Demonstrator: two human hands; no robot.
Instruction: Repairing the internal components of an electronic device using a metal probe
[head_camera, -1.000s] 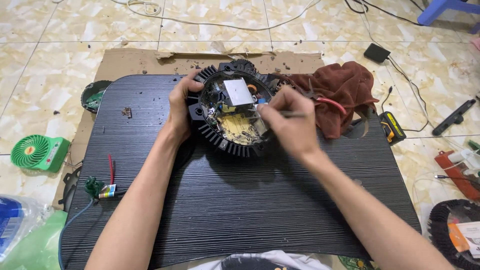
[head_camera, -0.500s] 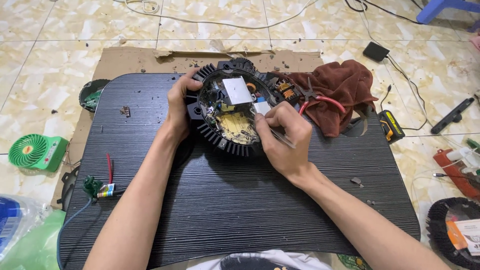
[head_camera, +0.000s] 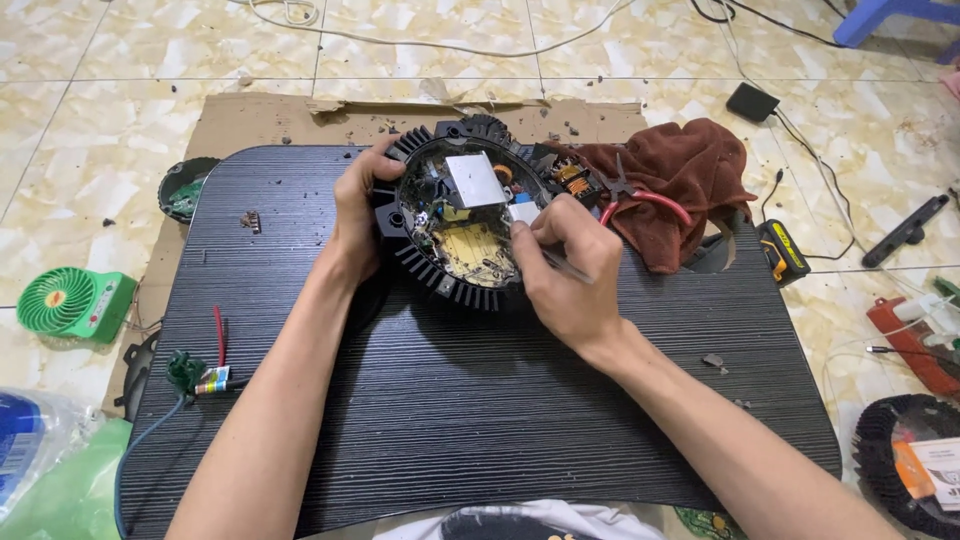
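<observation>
Fingers (head_camera: 365, 190) grip finned housing (head_camera: 455, 285) on ribbed black board (head_camera: 450, 400), tiled floor (head_camera: 130, 60).

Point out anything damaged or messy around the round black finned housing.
The brown cardboard sheet under the black ribbed board has a torn, ragged top edge. Small dark crumbs lie scattered over the board, and a loose fragment sits beside the right forearm.
</observation>
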